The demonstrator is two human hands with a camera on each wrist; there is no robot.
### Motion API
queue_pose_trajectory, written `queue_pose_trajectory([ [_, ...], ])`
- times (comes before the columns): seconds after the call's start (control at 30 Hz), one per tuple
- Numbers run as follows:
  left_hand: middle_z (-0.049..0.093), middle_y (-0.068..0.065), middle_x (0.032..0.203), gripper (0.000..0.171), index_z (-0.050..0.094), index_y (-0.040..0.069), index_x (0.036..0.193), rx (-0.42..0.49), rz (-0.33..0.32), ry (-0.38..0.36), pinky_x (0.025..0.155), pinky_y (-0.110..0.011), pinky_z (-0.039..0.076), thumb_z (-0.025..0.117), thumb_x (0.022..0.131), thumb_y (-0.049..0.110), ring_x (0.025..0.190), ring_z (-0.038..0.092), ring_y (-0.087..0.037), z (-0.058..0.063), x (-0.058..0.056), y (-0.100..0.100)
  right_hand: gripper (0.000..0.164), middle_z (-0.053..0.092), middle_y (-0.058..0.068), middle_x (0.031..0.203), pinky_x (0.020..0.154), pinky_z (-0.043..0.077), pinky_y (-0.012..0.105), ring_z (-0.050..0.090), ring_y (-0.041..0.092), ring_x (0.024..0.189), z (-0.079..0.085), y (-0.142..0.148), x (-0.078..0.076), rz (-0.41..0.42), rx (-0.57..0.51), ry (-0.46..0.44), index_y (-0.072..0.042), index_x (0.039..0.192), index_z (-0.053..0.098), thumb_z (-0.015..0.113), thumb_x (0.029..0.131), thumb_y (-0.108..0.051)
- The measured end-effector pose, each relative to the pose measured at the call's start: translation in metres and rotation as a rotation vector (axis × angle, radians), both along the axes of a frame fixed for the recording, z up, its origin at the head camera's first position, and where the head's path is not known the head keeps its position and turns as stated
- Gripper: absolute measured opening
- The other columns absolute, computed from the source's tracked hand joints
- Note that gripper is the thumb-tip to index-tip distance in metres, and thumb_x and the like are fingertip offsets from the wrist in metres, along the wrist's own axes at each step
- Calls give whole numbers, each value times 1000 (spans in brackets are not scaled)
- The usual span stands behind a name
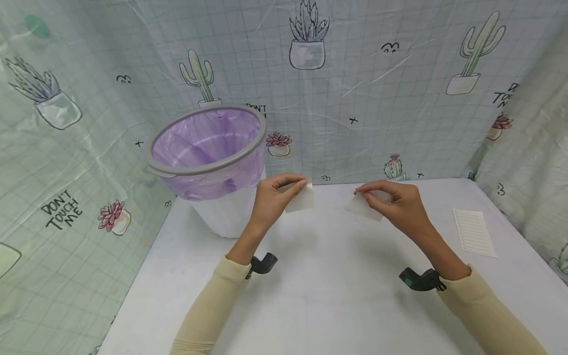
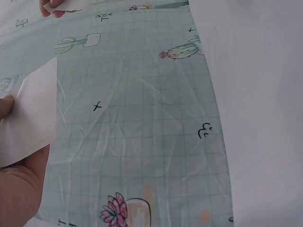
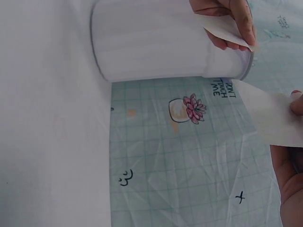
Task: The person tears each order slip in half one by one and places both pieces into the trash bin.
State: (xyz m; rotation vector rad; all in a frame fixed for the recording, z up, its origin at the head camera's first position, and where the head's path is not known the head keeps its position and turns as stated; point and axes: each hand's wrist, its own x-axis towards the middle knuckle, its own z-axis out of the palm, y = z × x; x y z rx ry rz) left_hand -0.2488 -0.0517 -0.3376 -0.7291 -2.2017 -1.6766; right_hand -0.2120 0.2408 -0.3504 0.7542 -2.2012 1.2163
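Note:
My left hand pinches a small piece of white paper between thumb and fingers, above the table and just right of the bin. Across a gap, my right hand pinches another white piece the same way. The two pieces are apart. In the left wrist view, the left piece appears flat, with a straight outer edge. The right wrist view shows the right piece nearby and the left piece farther off, in front of the bin.
A white bin with a purple liner and grey rim stands at the back left. A lined paper sheet lies on the white table at right. Cactus-printed curtains enclose the back and sides.

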Motion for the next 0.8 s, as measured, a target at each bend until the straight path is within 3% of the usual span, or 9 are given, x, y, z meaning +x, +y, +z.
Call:
queue_pose_trajectory([
  [0.3, 78, -6, 102, 16, 79, 5, 104, -55, 8, 47, 96, -32, 54, 77, 92, 14, 103, 72, -16, -1, 1, -8, 31, 71, 6, 92, 72, 47, 7, 62, 2, 94, 2, -5, 0, 55, -35, 66, -4, 94, 79, 75, 77, 21],
  [0.47, 77, -10, 102, 15, 79, 3, 103, -58, 19, 38, 96, -36, 54, 78, 90, 9, 103, 72, -22, 3, 3, -10, 31, 72, 3, 97, 81, 53, 11, 65, 2, 94, 1, -6, -2, 76, -41, 14, -6, 102, 77, 78, 79, 15],
  [0.67, 78, -10, 102, 15, 79, 3, 104, -66, 15, 29, 97, -36, 54, 77, 91, 10, 104, 72, -22, 8, 6, -15, 31, 73, 7, 93, 77, 52, 11, 65, 1, 89, 3, -15, -4, 81, -81, -5, -4, 97, 75, 78, 77, 19],
  [0.8, 78, -7, 101, 14, 80, 6, 104, -78, 9, 35, 97, -34, 53, 76, 92, 14, 104, 72, -18, 10, 7, -19, 29, 72, 11, 92, 70, 47, 13, 62, 3, 87, 16, -24, 2, 101, -80, 18, 0, 95, 75, 75, 77, 22],
])
